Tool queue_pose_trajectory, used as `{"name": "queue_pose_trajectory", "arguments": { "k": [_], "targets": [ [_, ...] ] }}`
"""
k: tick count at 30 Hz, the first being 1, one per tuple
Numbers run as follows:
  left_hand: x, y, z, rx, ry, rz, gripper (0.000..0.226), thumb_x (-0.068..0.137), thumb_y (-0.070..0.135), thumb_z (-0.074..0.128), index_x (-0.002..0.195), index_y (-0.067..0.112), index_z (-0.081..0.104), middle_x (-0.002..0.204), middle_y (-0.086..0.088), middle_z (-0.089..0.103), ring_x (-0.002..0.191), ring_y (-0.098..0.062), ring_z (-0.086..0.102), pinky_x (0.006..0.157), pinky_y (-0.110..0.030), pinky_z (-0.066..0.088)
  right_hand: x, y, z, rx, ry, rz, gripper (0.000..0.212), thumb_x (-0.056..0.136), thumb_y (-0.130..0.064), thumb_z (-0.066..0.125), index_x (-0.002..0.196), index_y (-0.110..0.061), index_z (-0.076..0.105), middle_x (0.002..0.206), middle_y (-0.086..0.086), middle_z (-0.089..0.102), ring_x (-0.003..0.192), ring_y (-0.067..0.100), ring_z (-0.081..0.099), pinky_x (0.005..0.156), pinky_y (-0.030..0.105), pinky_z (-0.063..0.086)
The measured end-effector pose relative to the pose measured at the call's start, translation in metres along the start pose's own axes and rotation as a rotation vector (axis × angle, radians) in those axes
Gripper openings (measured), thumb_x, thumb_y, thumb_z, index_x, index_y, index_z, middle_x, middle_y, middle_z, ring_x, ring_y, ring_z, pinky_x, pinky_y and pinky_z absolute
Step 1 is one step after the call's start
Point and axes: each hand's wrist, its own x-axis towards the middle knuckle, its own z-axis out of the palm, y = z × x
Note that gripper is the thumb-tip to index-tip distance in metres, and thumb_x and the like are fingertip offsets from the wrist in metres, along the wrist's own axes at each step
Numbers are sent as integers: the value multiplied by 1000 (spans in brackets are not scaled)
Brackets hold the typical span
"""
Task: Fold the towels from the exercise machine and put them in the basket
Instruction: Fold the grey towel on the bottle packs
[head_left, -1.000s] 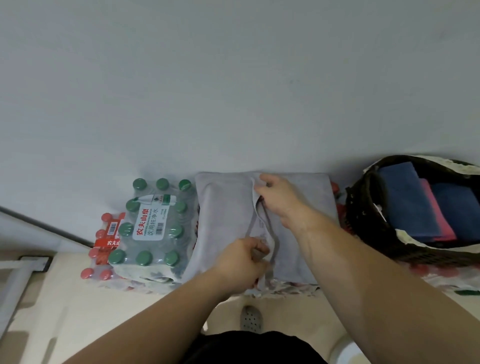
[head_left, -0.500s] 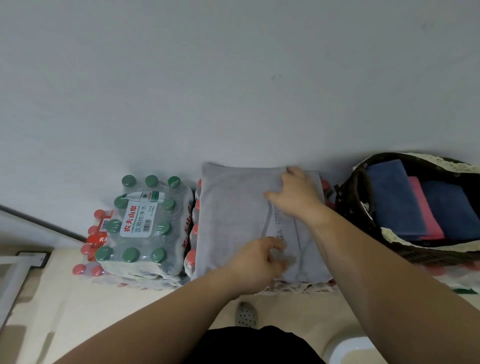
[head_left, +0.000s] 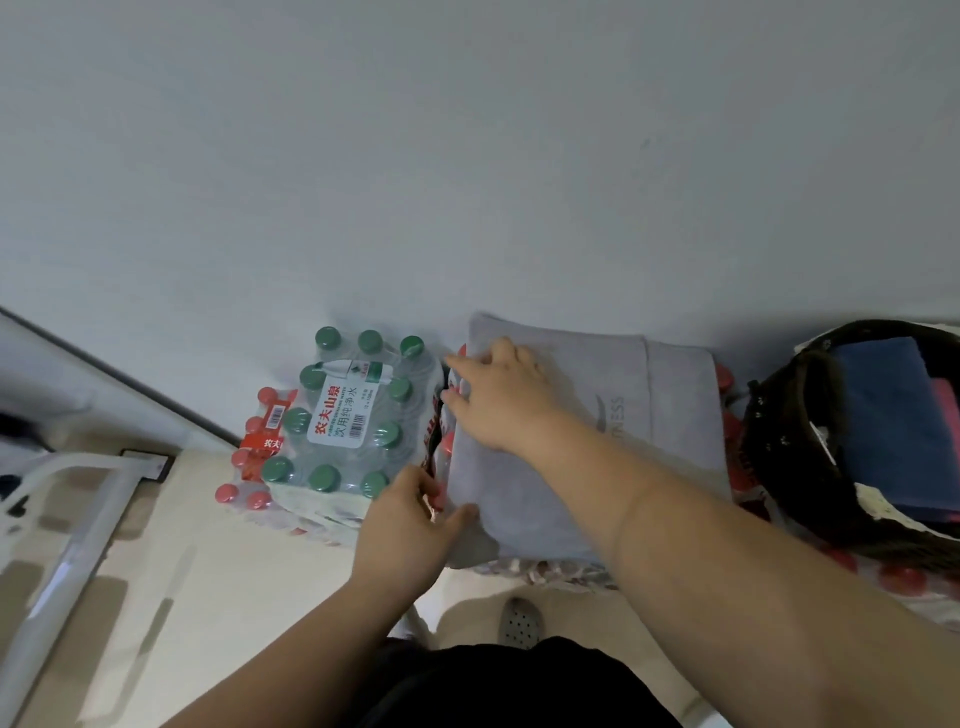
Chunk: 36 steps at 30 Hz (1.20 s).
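- Head view, the only one here: the grey towel (head_left: 675, 415) is lying flat and partly folded on a shrink-wrapped pack of red-capped bottles (head_left: 550, 569). That pack is serving as the surface, with the green-capped pack (head_left: 348, 415) on one side and the basket (head_left: 774, 441) on the other.
- The left hand (head_left: 405, 525) is pinching the towel's near left corner, thumb on top and the other fingers tucked at the edge.
- The right hand (head_left: 504, 400) is reaching across to the far left edge. Its fingers (head_left: 457, 366) are looking fairly straight and spread, but the view's blurry there, so I can't tell if they're hooking under the edge or just lying on it.
- My take: both hands are setting up to bring the left side over to the right.
- To do it well, I'd be taking the whole stacked edge at both corners, not just the top layer, lifting the two together and lining them up with the right edge.
- The bottle caps are making a lumpy base, so smoothing afterwards is going to matter.
- The basket is sitting just beside the towel and already holding a blue towel (head_left: 883, 415) and a pink towel (head_left: 948, 410), so it's a short carry.
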Motion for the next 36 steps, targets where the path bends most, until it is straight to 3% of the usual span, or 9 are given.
{"name": "queue_pose_trajectory", "arguments": {
  "k": [4, 8, 13, 24, 27, 30, 32, 36],
  "targets": [
    [2, -1, 1, 11, -28, -43, 35, 71, 45, 78, 75, 19, 56, 65, 4, 62, 64, -13, 60, 60, -34, 49, 17, -14, 10, -298, 25, 2, 56, 95, -62, 36, 144, -36, 41, 134, 13, 38, 124, 35, 35, 100, 47, 29],
    [4, -3, -2, -11, -52, -26, 31, 71, 37, 80, 69, 17, 57, 61, 5, 58, 60, -11, 54, 52, -25, 36, 25, -19, 15, -393, 79, 32, 61, 93, -64, 38, 131, -20, 55, 129, 13, 40, 115, 33, 38, 94, 47, 32],
    [2, -11, -2, -172, -127, -41, 21, 76, 18, 75, 63, 17, 57, 50, 13, 46, 50, -6, 39, 51, -20, 33, 21, -16, 17, -289, 176, 41, 66, 93, -63, 42, 131, -11, 52, 139, 12, 39, 121, 34, 40, 98, 46, 33],
    [-5, -19, -27, -446, -144, -127, 11, 76, 6, 65, 71, 7, 56, 57, 1, 47, 55, -13, 39, 57, -30, 34, 14, -29, 13, 238, 253, 34, 66, 94, -56, 50, 140, -9, 46, 145, 7, 37, 133, 29, 34, 110, 43, 36],
    [0, -24, -41, -502, -141, -185, 14, 66, 17, 64, 79, 16, 59, 64, -7, 57, 57, -15, 48, 57, -30, 39, 19, -45, 14, 321, 252, 25, 64, 95, -53, 53, 138, -5, 48, 144, 8, 37, 134, 28, 34, 112, 39, 33],
    [10, -40, -57, -473, -145, -227, 20, 75, 14, 63, 92, 24, 67, 78, -9, 71, 73, -26, 67, 66, -45, 56, 30, -68, 20, 357, 241, 27, 65, 95, -52, 55, 138, -4, 48, 142, 8, 37, 133, 27, 37, 113, 39, 34],
    [19, -54, -69, -412, -139, -215, 18, 81, 10, 60, 86, 22, 71, 76, -5, 73, 81, -30, 70, 72, -51, 58, 40, -84, 28, 374, 231, 33, 62, 94, -50, 56, 134, -4, 50, 140, 9, 39, 130, 29, 39, 111, 42, 36],
    [36, -83, -98, -352, -118, -228, 20, 84, 8, 57, 81, 20, 73, 77, -4, 73, 80, -31, 69, 69, -50, 60, 59, -120, 44, 364, 172, 44, 68, 94, -54, 53, 141, -6, 45, 146, 4, 33, 133, 27, 36, 111, 43, 36]
  ]
}}
